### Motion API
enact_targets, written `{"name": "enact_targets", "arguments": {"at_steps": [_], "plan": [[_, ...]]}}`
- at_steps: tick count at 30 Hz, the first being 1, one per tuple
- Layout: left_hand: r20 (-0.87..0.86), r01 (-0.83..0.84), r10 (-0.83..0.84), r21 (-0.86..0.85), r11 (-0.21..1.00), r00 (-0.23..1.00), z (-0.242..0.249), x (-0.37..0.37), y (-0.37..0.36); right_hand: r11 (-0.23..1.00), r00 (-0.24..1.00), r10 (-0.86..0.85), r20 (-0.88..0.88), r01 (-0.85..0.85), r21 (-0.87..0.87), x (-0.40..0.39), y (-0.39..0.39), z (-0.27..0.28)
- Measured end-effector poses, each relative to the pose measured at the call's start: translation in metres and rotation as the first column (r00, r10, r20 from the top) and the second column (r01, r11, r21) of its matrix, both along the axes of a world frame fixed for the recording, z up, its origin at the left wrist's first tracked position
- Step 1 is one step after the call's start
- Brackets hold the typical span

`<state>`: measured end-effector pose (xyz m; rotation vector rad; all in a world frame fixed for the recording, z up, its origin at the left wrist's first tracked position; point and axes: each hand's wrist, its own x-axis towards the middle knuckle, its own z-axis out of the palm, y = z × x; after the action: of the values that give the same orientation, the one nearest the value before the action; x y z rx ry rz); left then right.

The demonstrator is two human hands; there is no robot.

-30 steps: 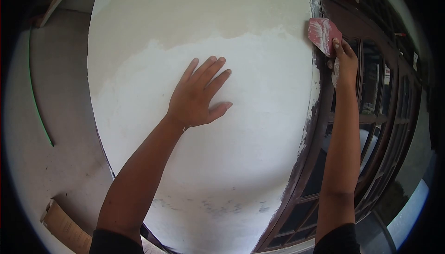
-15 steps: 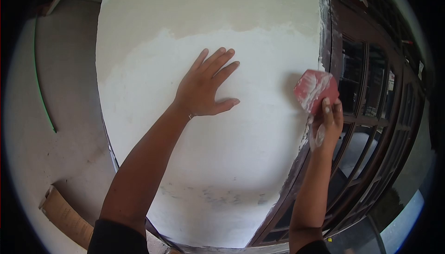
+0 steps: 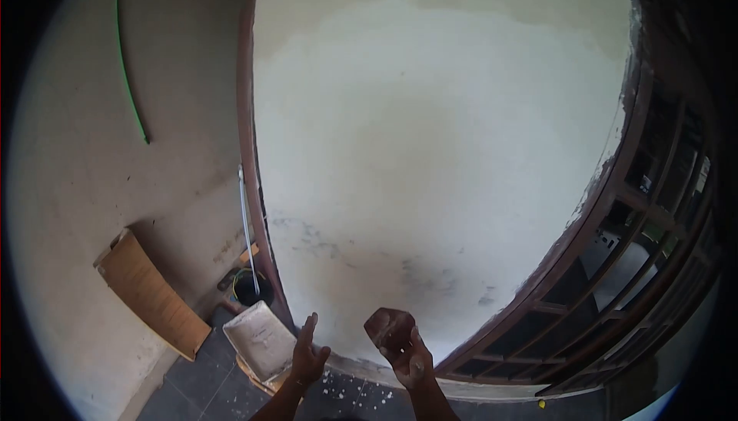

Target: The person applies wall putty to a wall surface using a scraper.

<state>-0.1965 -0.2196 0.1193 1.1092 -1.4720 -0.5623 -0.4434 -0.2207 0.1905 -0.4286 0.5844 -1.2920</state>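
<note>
My right hand grips a flat, angular red putty scraper smeared with white putty, held up in front of the lower part of the wall. The wall carries a broad white coat, with a duller tone above and dark marks low down. My left hand is off the wall, fingers stretched upward and holding nothing. Just left of that hand is a pale rectangular tray with whitish residue inside.
A dark bucket with a long pale pole stands in the left corner. A bent cardboard piece leans against the side wall. White specks dot the dark tiled floor. A brown framed glass door borders the right.
My view has tilted down and shifted left. The left hand has come off the wall and dropped; the right hand has lowered with the scraper, away from the door-side edge.
</note>
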Motion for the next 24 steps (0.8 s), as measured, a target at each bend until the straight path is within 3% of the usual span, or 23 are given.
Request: {"name": "enact_targets", "arguments": {"at_steps": [2,3,4,7,10,17,21,24], "plan": [[0.041,-0.041,0.037,0.092,0.995,0.998,-0.033,0.023,0.035,0.999,0.998,0.049,0.04,-0.049,0.001,0.022,0.002,-0.005],[0.012,-0.05,0.049,0.127,0.991,0.999,-0.03,0.03,0.052,0.998,0.998,0.036,0.056,-0.039,0.057,0.034,-0.001,-0.007],[-0.016,-0.062,0.066,0.176,0.982,0.998,-0.02,0.035,0.07,0.998,0.99,0.067,0.121,-0.068,0.007,0.046,0.0,-0.008],[0.04,-0.074,0.069,0.164,0.984,0.997,-0.003,0.058,0.104,0.98,0.962,0.175,0.209,-0.152,-0.125,0.1,-0.003,-0.01],[0.073,-0.037,0.028,0.122,0.992,0.997,0.025,0.081,0.132,0.965,0.91,0.263,0.321,-0.251,-0.079,0.162,0.012,0.0],[0.286,-0.034,0.025,0.026,0.999,0.958,0.04,0.144,0.178,0.951,0.928,0.272,0.253,-0.3,0.077,0.28,0.047,-0.024],[0.254,-0.06,0.043,0.06,0.996,0.966,0.027,0.163,0.182,0.943,0.947,0.297,0.125,-0.311,0.116,0.306,0.052,-0.039],[0.232,-0.07,0.041,0.118,0.99,0.972,0.015,0.178,0.174,0.926,0.937,0.317,0.15,-0.34,0.165,0.321,0.044,-0.054]]}}
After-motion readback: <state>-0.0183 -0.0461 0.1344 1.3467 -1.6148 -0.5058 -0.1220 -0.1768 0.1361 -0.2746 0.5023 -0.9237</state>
